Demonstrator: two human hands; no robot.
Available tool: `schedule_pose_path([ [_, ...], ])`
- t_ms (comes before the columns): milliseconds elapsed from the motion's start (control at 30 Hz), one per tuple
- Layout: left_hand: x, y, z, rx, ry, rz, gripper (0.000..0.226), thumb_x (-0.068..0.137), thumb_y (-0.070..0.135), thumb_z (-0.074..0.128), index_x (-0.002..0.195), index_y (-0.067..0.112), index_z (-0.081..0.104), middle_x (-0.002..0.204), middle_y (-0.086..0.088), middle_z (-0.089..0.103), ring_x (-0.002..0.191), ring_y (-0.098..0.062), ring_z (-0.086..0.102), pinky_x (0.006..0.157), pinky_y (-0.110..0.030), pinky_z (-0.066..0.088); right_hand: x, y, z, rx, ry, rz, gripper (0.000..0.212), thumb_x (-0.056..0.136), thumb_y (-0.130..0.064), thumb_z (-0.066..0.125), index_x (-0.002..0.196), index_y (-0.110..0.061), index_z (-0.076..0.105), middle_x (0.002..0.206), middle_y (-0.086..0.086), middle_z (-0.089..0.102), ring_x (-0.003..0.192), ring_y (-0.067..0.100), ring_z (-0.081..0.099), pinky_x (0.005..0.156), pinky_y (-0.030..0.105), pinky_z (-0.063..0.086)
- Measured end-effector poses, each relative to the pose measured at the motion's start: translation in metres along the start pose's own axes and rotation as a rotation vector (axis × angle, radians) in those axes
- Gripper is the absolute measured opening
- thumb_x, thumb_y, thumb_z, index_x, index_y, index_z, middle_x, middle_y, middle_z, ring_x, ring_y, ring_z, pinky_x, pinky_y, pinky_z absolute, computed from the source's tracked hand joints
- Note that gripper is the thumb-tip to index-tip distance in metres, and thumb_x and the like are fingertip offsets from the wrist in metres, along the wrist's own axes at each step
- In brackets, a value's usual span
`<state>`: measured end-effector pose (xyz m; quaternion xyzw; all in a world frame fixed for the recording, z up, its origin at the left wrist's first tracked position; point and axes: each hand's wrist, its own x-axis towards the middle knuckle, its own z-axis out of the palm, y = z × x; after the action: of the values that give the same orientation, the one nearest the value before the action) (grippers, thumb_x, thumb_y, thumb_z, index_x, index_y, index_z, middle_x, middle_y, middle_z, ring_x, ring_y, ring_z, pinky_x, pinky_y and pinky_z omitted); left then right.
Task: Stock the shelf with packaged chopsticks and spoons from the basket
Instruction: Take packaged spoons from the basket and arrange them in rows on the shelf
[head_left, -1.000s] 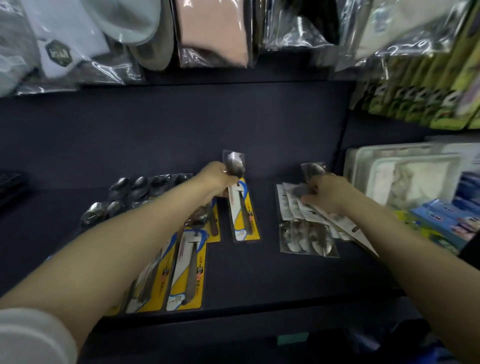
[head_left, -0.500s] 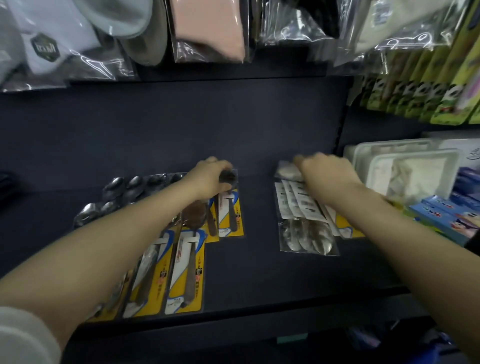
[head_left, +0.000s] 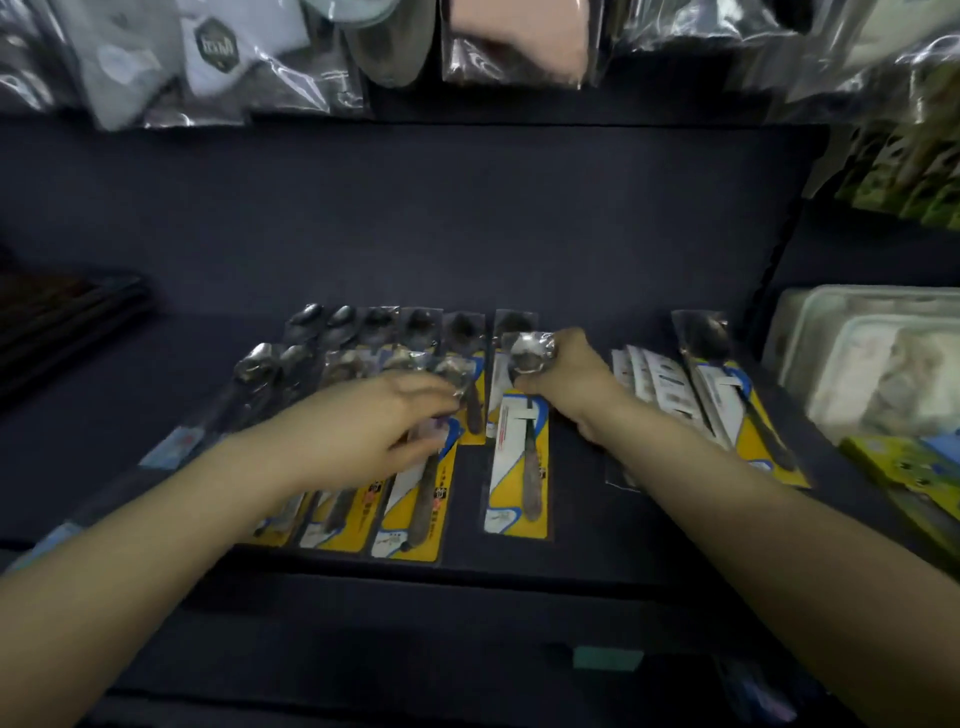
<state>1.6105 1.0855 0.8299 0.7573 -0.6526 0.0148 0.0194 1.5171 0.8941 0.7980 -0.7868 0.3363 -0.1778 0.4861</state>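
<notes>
Two hands on the shelf (head_left: 649, 530) now: right hand (head_left: 563, 387), moved over from the right stack, pinches a carded spoon pack (head_left: 519, 447) mid-shelf; left hand (head_left: 384, 426) grips the neighbouring spoon pack (head_left: 415, 499). Row filling rightward.

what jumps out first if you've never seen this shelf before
Two bare forearms reach in over the dark shelf. The right hand grips the bowl end of a yellow-carded packaged spoon at centre, and the left hand rests on the row of yellow spoon packs at left.
</notes>
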Motion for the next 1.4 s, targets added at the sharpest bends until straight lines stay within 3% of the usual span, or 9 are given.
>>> schedule_pose_path([
  [100,-0.027,0.007,0.016,0.037,-0.051,-0.008,0.076,0.085,0.065,0.009,0.138,0.021,0.042,0.148,0.002,0.04,0.13,-0.016,0.047,0.107,-0.03,0.037,-0.011,-0.003,-0.001,-0.448,0.086,-0.113,0.076,0.078,-0.029,0.072,0.136,-0.01,0.026,0.138,0.016,0.035,0.128,0.034,0.035,0.1,0.04,0.038],
  [167,-0.036,0.012,0.02,0.133,-0.067,-0.059,0.083,0.086,0.066,0.0,0.135,0.017,0.046,0.145,-0.004,0.044,0.127,-0.017,0.05,0.102,-0.028,0.034,-0.017,-0.003,0.0,-0.625,-0.015,-0.159,0.077,0.087,-0.04,0.058,0.146,-0.014,0.015,0.153,0.015,0.013,0.14,0.035,0.015,0.112,0.043,0.025],
  [300,-0.044,0.015,0.036,-0.044,-0.111,-0.131,0.109,0.052,0.084,-0.023,0.146,0.033,-0.001,0.147,0.02,-0.017,0.137,0.003,-0.012,0.118,-0.024,0.005,-0.022,0.009,0.013,-0.674,-0.184,-0.184,0.07,0.097,-0.044,0.034,0.15,-0.009,0.004,0.159,0.014,0.002,0.145,0.034,0.009,0.118,0.041,0.016],
  [467,-0.042,0.016,0.041,-0.166,-0.116,-0.164,0.106,0.053,0.087,-0.014,0.145,0.037,-0.001,0.155,0.018,-0.012,0.142,0.001,-0.012,0.117,-0.023,-0.001,-0.034,0.006,0.03,-0.682,-0.139,-0.207,0.068,0.1,-0.035,0.03,0.147,0.005,0.002,0.157,0.023,-0.008,0.146,0.035,-0.001,0.119,0.039,0.008],
  [733,-0.038,0.012,0.035,-0.165,-0.132,-0.093,0.106,0.056,0.084,0.006,0.147,0.032,0.004,0.158,0.01,-0.008,0.138,0.002,-0.01,0.113,-0.019,-0.001,-0.04,-0.008,0.056,-1.1,-0.015,-0.223,0.046,0.097,-0.01,0.026,0.138,0.008,0.034,0.144,0.044,0.019,0.136,0.061,0.007,0.114,0.057,0.013],
  [933,-0.038,0.007,0.031,-0.142,-0.152,-0.041,0.083,0.082,0.066,0.036,0.148,0.029,0.002,0.159,0.006,-0.007,0.145,-0.008,-0.005,0.116,-0.023,0.003,-0.039,-0.015,0.064,-0.693,0.033,-0.068,0.05,0.097,-0.015,0.033,0.137,0.014,0.027,0.146,0.033,0.022,0.14,0.048,0.014,0.115,0.047,0.018],
  [1067,-0.03,0.0,0.031,-0.092,-0.158,0.065,0.084,0.074,0.076,0.022,0.145,0.04,-0.003,0.159,0.008,-0.004,0.146,-0.012,-0.001,0.12,-0.034,0.011,-0.026,-0.026,0.033,-0.334,0.12,0.001,0.043,0.096,-0.027,0.039,0.124,0.005,0.042,0.132,0.025,0.045,0.121,0.04,0.045,0.093,0.038,0.038],
  [1233,-0.012,0.001,0.029,-0.036,-0.201,0.166,0.067,0.086,0.064,0.03,0.144,0.045,0.001,0.158,0.008,-0.012,0.146,-0.016,-0.005,0.12,-0.036,0.009,-0.005,-0.037,0.018,-0.33,-0.021,0.071,0.039,0.094,-0.032,0.038,0.112,-0.004,0.06,0.122,0.019,0.06,0.115,0.035,0.054,0.102,0.042,0.04],
  [1400,-0.01,0.001,0.034,-0.04,-0.198,0.208,0.065,0.086,0.064,0.031,0.143,0.047,0.004,0.158,0.009,-0.008,0.146,-0.014,-0.008,0.12,-0.032,0.005,0.007,-0.032,0.022,-0.37,0.024,0.108,0.038,0.093,-0.027,0.037,0.114,-0.005,0.059,0.122,0.018,0.057,0.121,0.037,0.042,0.105,0.043,0.033],
])
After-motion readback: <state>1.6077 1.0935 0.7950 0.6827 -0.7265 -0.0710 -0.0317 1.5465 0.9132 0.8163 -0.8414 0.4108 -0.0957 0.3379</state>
